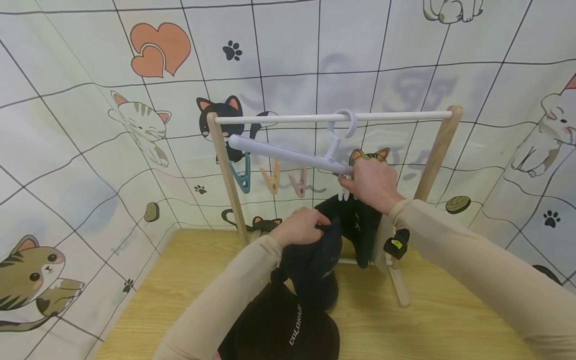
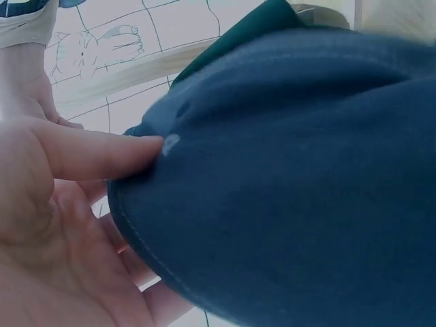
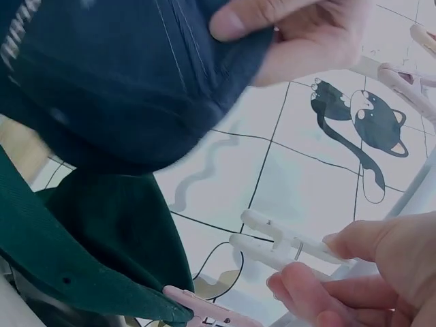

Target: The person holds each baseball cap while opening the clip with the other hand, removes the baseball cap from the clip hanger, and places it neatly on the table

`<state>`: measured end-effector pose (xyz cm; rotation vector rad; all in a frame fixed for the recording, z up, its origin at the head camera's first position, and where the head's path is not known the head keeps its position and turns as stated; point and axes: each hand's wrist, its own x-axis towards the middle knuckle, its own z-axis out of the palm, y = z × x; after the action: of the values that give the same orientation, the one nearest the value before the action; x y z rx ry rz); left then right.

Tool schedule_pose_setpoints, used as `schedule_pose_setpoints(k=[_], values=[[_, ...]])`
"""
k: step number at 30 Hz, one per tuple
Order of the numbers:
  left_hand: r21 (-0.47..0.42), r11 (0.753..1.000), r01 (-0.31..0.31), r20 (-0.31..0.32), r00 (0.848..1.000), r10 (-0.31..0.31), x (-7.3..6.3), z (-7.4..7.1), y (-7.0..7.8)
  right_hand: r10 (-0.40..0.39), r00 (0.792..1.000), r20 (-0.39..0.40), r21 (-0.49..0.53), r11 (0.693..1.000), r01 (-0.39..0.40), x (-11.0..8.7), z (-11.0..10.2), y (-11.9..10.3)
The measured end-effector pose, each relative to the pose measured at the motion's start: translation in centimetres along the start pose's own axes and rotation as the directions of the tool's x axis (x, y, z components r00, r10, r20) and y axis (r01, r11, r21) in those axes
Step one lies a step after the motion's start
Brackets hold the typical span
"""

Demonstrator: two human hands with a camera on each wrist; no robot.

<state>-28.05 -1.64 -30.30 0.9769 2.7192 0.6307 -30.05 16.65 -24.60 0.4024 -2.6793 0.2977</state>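
My left hand [image 1: 300, 227] pinches the edge of a navy cap [image 1: 315, 262] between thumb and fingers; the left wrist view shows the thumb on top of the cloth [image 2: 272, 191]. With my right hand [image 1: 373, 185] I pinch the handle end of a white clothespin [image 3: 276, 238] below the lilac hanger [image 1: 279, 152]. The clothespin's tips lie near the navy cap but apart from it. A dark green cap [image 3: 116, 238] hangs beside it, a pink clothespin [image 3: 211, 310] at its edge. The hanger hooks over the white rod [image 1: 405, 116].
Teal [image 1: 243, 175], yellow [image 1: 271, 178] and pink [image 1: 299, 182] clothespins hang along the hanger's left side. A black cap [image 1: 288, 330] with white lettering lies in front on the wooden table [image 1: 405, 335]. Wooden posts [image 1: 438, 150] carry the rod; a cat-print sheet [image 1: 288, 45] stands behind.
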Motion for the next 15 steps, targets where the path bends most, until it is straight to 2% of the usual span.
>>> schedule_pose_setpoints(k=[3, 7, 15], values=[[0.001, 0.999, -0.039, 0.009, 0.999, 0.039, -0.2, 0.2, -0.1, -0.012, 1.000, 0.002, -0.002, 1.000, 0.012, 0.0, 0.0, 0.0], [-0.039, 0.996, -0.076, 0.028, 0.997, 0.077, -0.4, 0.4, 0.0, -0.007, 1.000, 0.013, 0.012, 1.000, 0.006, -0.1, 0.0, 0.0], [-0.141, 0.989, -0.038, 0.056, 0.997, 0.046, -1.1, 0.8, 0.3, 0.012, 1.000, 0.001, 0.111, 0.994, -0.012, -0.6, 0.5, 0.6]])
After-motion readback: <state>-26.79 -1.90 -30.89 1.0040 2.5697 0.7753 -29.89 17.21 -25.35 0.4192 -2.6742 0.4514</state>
